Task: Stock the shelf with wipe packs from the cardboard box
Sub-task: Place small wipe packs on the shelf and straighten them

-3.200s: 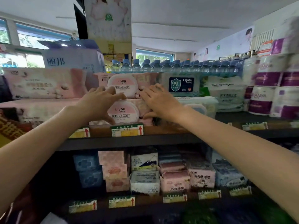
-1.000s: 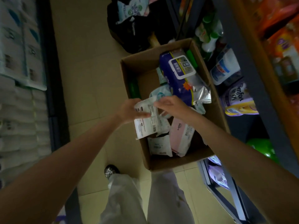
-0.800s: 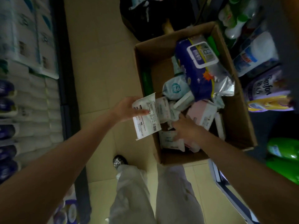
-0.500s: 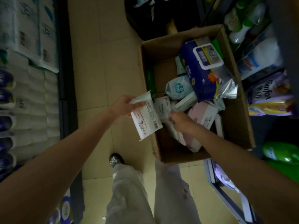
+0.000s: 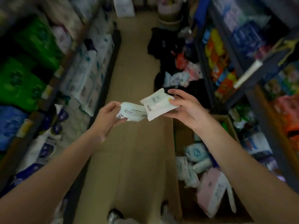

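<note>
From the head camera, the person looks down a narrow shop aisle, and the picture is a bit blurry.

The left hand (image 5: 108, 114) holds a small, soft white wipe pack with dark print (image 5: 133, 113). The fingers curl over the top of it and the thumb presses from below, so it sits in a pinch at its left end. The right hand (image 5: 183, 109) holds a second flat white wipe pack with a small yellow spot (image 5: 157, 104). Its fingers are spread under and behind the pack, and the thumb lies on the top edge. The two packs meet in the middle, and the right one lies a little over the left one. I think the person brings them together to stack them, so both can go up in one trip.

The brown cardboard box (image 5: 177, 138) sits open on the tan tiled floor (image 5: 134, 65), low on the right, under the right arm. It is close to the feet, so picking is easy. More packs wait inside it: pale blue soft packs (image 5: 196, 152) and a big pink pack (image 5: 213, 189).

Shelves run down both sides. The left shelf (image 5: 90, 75) has white packs, and green bags higher up. The right shelf (image 5: 226, 50) has orange and yellow packs. I cannot tell from here which shelf these two packs are for.
</note>
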Available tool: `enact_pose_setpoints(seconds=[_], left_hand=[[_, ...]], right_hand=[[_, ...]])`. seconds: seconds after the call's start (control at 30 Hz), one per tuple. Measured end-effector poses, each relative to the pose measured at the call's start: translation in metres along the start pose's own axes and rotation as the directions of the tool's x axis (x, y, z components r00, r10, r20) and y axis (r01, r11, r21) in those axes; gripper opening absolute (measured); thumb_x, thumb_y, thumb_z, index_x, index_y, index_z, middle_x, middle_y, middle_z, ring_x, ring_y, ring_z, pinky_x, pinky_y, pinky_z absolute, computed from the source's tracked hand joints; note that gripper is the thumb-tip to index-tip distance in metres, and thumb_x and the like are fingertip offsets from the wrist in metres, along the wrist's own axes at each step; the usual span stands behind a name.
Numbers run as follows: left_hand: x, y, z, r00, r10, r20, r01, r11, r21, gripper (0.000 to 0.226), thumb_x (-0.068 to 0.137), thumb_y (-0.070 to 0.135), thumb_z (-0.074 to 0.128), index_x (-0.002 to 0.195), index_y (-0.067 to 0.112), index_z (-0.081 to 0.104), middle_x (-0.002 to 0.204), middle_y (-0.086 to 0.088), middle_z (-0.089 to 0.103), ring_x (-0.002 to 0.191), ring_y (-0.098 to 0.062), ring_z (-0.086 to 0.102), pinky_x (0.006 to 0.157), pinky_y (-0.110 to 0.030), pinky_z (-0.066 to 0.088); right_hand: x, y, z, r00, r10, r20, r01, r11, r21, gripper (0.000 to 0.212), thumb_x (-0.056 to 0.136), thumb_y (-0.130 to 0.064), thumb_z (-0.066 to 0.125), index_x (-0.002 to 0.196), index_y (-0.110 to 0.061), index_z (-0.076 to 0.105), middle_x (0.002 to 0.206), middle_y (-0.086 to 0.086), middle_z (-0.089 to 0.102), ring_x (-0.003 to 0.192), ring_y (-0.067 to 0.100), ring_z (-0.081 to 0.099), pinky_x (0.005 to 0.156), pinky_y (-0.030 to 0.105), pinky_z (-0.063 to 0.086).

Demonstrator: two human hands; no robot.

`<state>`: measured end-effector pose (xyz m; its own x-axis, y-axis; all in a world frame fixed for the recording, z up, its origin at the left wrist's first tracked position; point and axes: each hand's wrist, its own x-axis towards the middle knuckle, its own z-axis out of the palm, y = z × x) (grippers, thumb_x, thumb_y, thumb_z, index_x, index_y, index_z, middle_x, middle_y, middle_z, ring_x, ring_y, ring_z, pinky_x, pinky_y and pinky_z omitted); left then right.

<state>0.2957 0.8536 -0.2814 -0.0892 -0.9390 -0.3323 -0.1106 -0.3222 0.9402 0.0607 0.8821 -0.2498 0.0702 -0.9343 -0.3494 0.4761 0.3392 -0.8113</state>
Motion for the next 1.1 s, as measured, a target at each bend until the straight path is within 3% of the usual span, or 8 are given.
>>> enact_pose_setpoints(seconds=[0.2,0.33,0.53,0.67,0.77,0.87,0.93,1.1], left_hand=[[-0.027,0.1,-0.15,0.889,0.457,0.02,-0.445,0.852,0.275,0.045,0.091,-0.005,0.046,0.075,0.035,0.059,0.097,0.01,0.046,0.098,-0.007,0.053,0.084,-0.02,0.047],[-0.061,0.161,-0.238,0.827,0.56,-0.043,-0.518,0.791,0.327,0.043,0.089,-0.005,0.05,0.069,0.032,0.056,0.106,0.015,0.043,0.122,-0.016,0.038,0.083,-0.022,0.049],[-0.105,0.222,-0.323,0.762,0.588,-0.27,-0.613,0.79,-0.012,0.034,0.096,0.0,0.038,0.072,0.018,0.054,0.078,0.009,0.069,0.073,-0.007,0.067,0.055,-0.017,0.053],[-0.134,0.249,-0.375,0.731,0.59,-0.344,-0.633,0.774,-0.019,0.026,0.093,-0.001,0.041,0.074,0.013,0.054,0.063,0.007,0.064,0.059,-0.011,0.055,0.047,-0.019,0.05],[-0.151,0.267,-0.41,0.725,0.592,-0.352,-0.626,0.78,0.023,0.029,0.092,0.002,0.045,0.071,0.016,0.058,0.073,0.001,0.065,0.063,-0.014,0.057,0.047,-0.023,0.048],[-0.158,0.28,-0.434,0.744,0.603,-0.288,-0.611,0.788,0.072,0.032,0.09,0.003,0.051,0.066,0.02,0.065,0.09,-0.011,0.065,0.079,-0.028,0.055,0.061,-0.034,0.045],[-0.16,0.291,-0.447,0.765,0.596,-0.244,-0.581,0.802,0.135,0.032,0.088,0.003,0.054,0.064,0.021,0.066,0.089,-0.012,0.065,0.074,-0.025,0.059,0.061,-0.031,0.047],[-0.17,0.322,-0.489,0.692,0.613,-0.381,-0.616,0.777,0.13,0.038,0.088,-0.001,0.045,0.063,0.019,0.064,0.08,-0.007,0.066,0.06,-0.016,0.062,0.048,-0.024,0.052]], right_hand=[[0.025,-0.047,0.139,0.982,-0.151,0.113,0.145,0.988,0.057,0.027,0.085,0.015,0.038,0.087,0.0,0.06,0.099,0.018,0.061,0.094,0.029,0.063,0.073,0.034,0.06],[0.027,-0.06,0.259,0.931,-0.238,0.278,0.176,0.957,0.231,0.032,0.085,0.015,0.033,0.082,0.005,0.063,0.08,0.014,0.07,0.077,0.025,0.07,0.073,0.031,0.06],[0.003,-0.059,0.422,0.72,-0.119,0.684,0.321,0.93,-0.176,0.032,0.092,0.008,0.036,0.094,0.0,0.066,0.111,0.011,0.063,0.098,0.022,0.063,0.073,0.032,0.06],[0.001,-0.071,0.497,0.58,-0.164,0.798,0.731,0.536,-0.422,0.028,0.095,-0.007,0.047,0.088,-0.026,0.066,0.117,0.002,0.045,0.101,0.014,0.057,0.07,0.023,0.056],[0.005,-0.084,0.542,0.374,-0.056,0.926,0.921,0.14,-0.364,0.023,0.086,-0.022,0.065,0.094,-0.039,0.052,0.13,-0.014,0.026,0.126,0.013,0.034,0.096,0.022,0.042],[0.01,-0.096,0.585,0.258,0.12,0.959,0.966,-0.05,-0.254,0.08,0.072,-0.039,0.076,0.133,-0.045,0.024,0.144,-0.032,-0.006,0.135,-0.007,-0.006,0.112,0.029,0.01],[0.014,-0.102,0.611,0.255,0.192,0.948,0.962,-0.147,-0.229,0.105,0.066,-0.044,0.079,0.142,-0.046,0.007,0.147,-0.028,0.003,0.134,-0.006,0.001,0.113,0.031,0.012],[0.043,-0.115,0.667,0.21,-0.021,0.977,0.967,-0.144,-0.211,0.063,0.061,-0.051,0.078,0.112,-0.024,0.056,0.107,-0.007,0.062,0.098,0.014,0.06,0.084,0.032,0.051]])
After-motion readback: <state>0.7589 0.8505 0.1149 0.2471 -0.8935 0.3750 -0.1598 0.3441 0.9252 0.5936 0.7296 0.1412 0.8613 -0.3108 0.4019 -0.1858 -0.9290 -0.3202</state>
